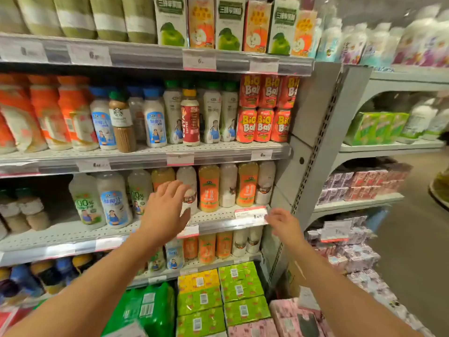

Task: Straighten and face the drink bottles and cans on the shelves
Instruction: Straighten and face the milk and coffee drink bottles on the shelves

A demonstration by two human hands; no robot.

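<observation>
Drink bottles (pixel 209 188) stand upright in a row at the right end of the third shelf (pixel 73 233), alternating orange and white labels, faces forward. To their left on the same shelf stand clear-white bottles with green "100%" labels (pixel 86 200) and a blue-labelled one (pixel 114 199), set further apart. The left hand (pixel 165 207) is raised in front of the row, its fingers (pixel 170 187) straight and spread, released, grasping nothing; whether they touch a bottle cannot be told. The right hand (pixel 284 223) is at the shelf edge just beside a price tag (pixel 250 214), fingers loosely bent; whether they touch the tag cannot be told. The shelf above carries mixed bottles and stacked red cans (pixel 264 109); cartons (pixel 201 23) stand on the top shelf. Green multipacks (pixel 243 290) lie below.
</observation>
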